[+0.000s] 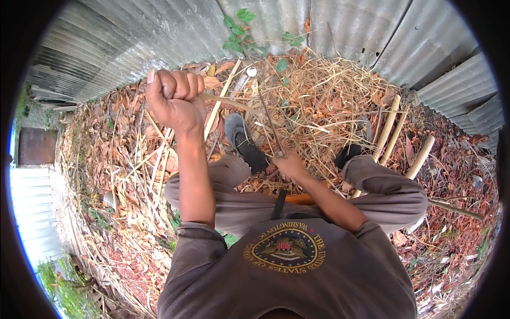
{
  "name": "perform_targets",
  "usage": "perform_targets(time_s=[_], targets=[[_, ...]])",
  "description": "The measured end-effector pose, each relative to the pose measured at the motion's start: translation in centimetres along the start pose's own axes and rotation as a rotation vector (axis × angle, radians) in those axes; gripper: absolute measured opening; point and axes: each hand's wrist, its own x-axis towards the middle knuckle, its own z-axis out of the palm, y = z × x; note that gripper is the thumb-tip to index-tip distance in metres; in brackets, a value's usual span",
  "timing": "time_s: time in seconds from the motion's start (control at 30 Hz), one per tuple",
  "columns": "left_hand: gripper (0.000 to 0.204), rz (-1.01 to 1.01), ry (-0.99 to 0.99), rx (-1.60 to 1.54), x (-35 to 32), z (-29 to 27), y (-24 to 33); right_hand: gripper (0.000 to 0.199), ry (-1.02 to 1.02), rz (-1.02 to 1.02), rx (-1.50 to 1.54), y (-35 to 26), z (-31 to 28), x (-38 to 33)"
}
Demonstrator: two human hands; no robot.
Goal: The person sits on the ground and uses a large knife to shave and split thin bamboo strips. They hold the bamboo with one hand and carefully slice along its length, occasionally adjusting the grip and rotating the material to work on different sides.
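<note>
My left hand (178, 101) is raised in a fist at the left, above the leaf litter. A long, narrow tan strip (231, 102) sticks out from the little-finger side of the fist and points toward the middle; it is slightly blurred, and I cannot tell whether it is wood or a blade. Lower, between my knees, my right hand (289, 165) is closed round the near end of a thin dark stick (271, 123). That stick slants up and away, its far end close to the tip of the tan strip. The fingers partly hide both grips.
Dry leaves (127, 159) and straw (329, 85) cover the ground around my dark shoes (248, 146). Pale poles (389, 127) lie by my right knee. A small clear bottle (243, 81) lies ahead, before a corrugated metal fence (350, 26). Something orange (300, 199) shows between my legs.
</note>
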Motion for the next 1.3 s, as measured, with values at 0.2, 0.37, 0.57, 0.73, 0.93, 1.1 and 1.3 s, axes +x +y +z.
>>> perform_targets(time_s=[0.2,0.37,0.57,0.73,0.93,1.1,1.3], targets=[[0.042,-0.071,-0.181,-0.161,0.4,-1.9,-0.5,0.013,-0.094,-0.628,0.092,-0.6,2.4,-0.1],[0.041,-0.064,-0.291,-0.186,0.9,-3.2,-0.3,0.016,0.106,-0.357,-0.145,-2.3,0.8,1.7],[0.041,-0.135,-0.245,-0.276,0.2,-4.5,-0.7,0.039,-0.137,-0.649,0.076,-3.9,4.0,-0.6],[0.042,-0.123,-0.172,-0.250,0.7,-5.0,0.4,0.029,0.214,-0.237,-0.377,-0.2,1.6,4.3],[0.043,-0.125,-0.202,-0.245,0.7,-3.6,-0.7,0.033,0.119,-0.318,-0.328,1.4,-0.3,4.9],[0.042,-0.122,-0.211,-0.205,0.7,-3.3,-0.7,0.040,0.070,-0.736,0.014,-0.2,3.6,1.1],[0.043,-0.097,-0.121,-0.161,0.9,-3.6,-0.2,0.034,0.107,-0.035,-0.348,10.1,-1.3,9.5]])
